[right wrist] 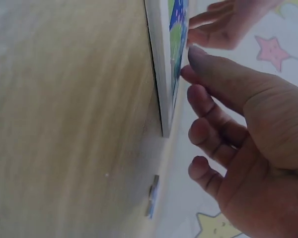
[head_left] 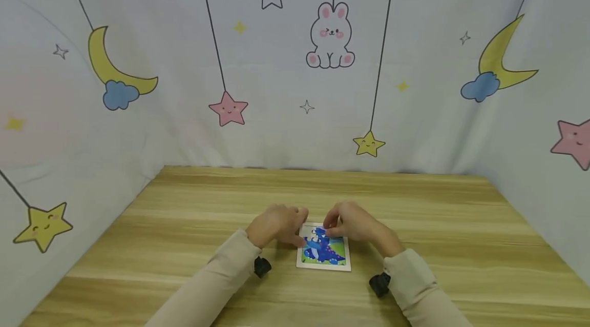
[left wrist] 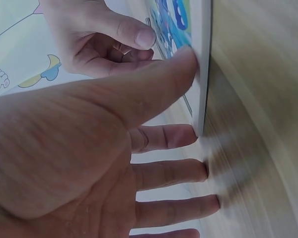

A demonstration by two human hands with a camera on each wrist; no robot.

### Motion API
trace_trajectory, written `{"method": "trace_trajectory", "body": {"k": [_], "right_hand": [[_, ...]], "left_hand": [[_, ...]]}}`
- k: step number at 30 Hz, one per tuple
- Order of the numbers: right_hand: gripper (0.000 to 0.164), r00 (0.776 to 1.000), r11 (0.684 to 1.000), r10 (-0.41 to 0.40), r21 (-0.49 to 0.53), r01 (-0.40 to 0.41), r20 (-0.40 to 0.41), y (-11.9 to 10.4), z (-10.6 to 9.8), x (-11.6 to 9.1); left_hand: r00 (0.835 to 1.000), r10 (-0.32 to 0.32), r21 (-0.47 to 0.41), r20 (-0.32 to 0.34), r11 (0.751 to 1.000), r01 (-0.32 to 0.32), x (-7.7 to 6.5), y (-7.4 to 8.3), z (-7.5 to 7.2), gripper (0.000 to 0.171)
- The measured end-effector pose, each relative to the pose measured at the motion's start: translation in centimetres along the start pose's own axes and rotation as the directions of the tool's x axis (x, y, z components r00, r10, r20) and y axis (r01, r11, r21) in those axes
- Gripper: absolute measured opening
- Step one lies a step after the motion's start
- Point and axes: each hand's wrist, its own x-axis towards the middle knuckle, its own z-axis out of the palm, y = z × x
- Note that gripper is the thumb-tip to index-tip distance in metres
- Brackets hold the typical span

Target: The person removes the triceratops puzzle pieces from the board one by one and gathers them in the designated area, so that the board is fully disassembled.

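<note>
A jigsaw puzzle (head_left: 324, 255) of a blue dinosaur lies on the table in a white frame (head_left: 322, 267), between both hands. My left hand (head_left: 281, 224) steadies its left side: the thumb presses on the picture's edge, while the straight fingers (left wrist: 171, 171) reach down by the frame's corner to the tabletop. Over the upper part of the picture, my right hand (head_left: 352, 222) has thumb and index finger pinched together at a puzzle piece, mostly hidden by the fingertips. The other right fingers (right wrist: 201, 131) are curled, off the board.
A small flat piece (right wrist: 153, 196) lies on the wooden table (head_left: 221, 193) beyond the frame's corner in the right wrist view. Black wrist cameras (head_left: 380, 284) hang beneath both sleeves. A printed curtain (head_left: 276, 60) closes off the back and sides.
</note>
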Motion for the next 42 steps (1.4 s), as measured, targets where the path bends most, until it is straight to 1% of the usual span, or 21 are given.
{"method": "trace_trajectory", "body": {"k": [3,6,10,13,15,17,20,25,28,31,35,39,42], "right_hand": [[0.012,1.0,0.999,0.025,-0.034,-0.024,0.015,-0.4,-0.1,0.0],[0.013,0.999,0.998,0.037,-0.056,-0.036,0.011,-0.7,-0.3,-0.1],[0.012,1.0,0.997,0.023,-0.073,-0.024,-0.013,-0.7,0.1,-0.1],[0.011,1.0,0.996,0.015,-0.093,-0.017,-0.022,-0.5,0.7,-0.2],[0.012,0.999,0.995,0.014,-0.099,-0.017,-0.03,-0.4,1.0,-0.2],[0.014,0.999,0.996,0.014,-0.086,-0.017,-0.038,-0.3,1.1,-0.2],[0.018,0.999,0.997,-0.016,-0.074,0.013,-0.039,-0.2,1.2,-0.2],[0.021,0.995,0.995,-0.097,-0.015,0.097,-0.016,-0.1,1.3,-0.1],[0.017,0.994,0.993,-0.108,0.053,0.108,0.001,0.1,1.1,0.0],[0.013,0.996,0.99,-0.091,0.11,0.091,-0.008,0.4,0.5,-0.2],[0.009,0.999,0.989,-0.016,0.148,0.023,-0.046,1.4,-1.1,-0.9],[0.003,0.996,0.988,0.041,0.154,-0.028,-0.082,3.2,-3.1,-2.0],[0.006,0.994,0.987,0.056,0.153,-0.04,-0.099,4.9,-4.5,-2.7]], "left_hand": [[1.0,0.001,0.002,0.004,1.0,-0.001,0.0,0.0,-0.2,0.05],[1.0,0.0,0.016,-0.004,1.0,0.0,0.1,0.1,-0.3,0.051],[1.0,0.004,0.043,-0.001,0.999,-0.004,0.1,0.1,-0.2,0.055],[1.0,0.023,0.064,0.0,0.998,-0.023,-0.1,0.2,0.1,0.054],[0.999,0.037,0.056,-0.012,0.998,-0.036,-0.1,0.2,0.3,0.052],[0.998,0.053,0.05,-0.036,0.997,-0.051,-0.2,0.2,0.4,0.05],[0.996,0.067,0.023,-0.054,0.998,-0.066,-0.2,0.1,0.3,0.05],[0.998,0.063,-0.003,-0.029,0.998,-0.064,-0.2,0.0,0.3,0.054],[0.999,0.052,-0.013,-0.014,0.999,-0.052,-0.2,0.0,0.3,0.054],[0.999,0.038,-0.038,-0.002,0.999,-0.038,-0.2,0.0,0.3,0.05],[1.0,0.025,-0.064,0.014,0.998,-0.024,-0.1,0.2,0.1,0.047],[0.999,0.03,-0.063,0.014,0.998,-0.029,0.0,0.2,0.1,0.047],[0.999,0.034,-0.058,0.008,0.998,-0.033,0.0,0.1,0.2,0.048]]}}
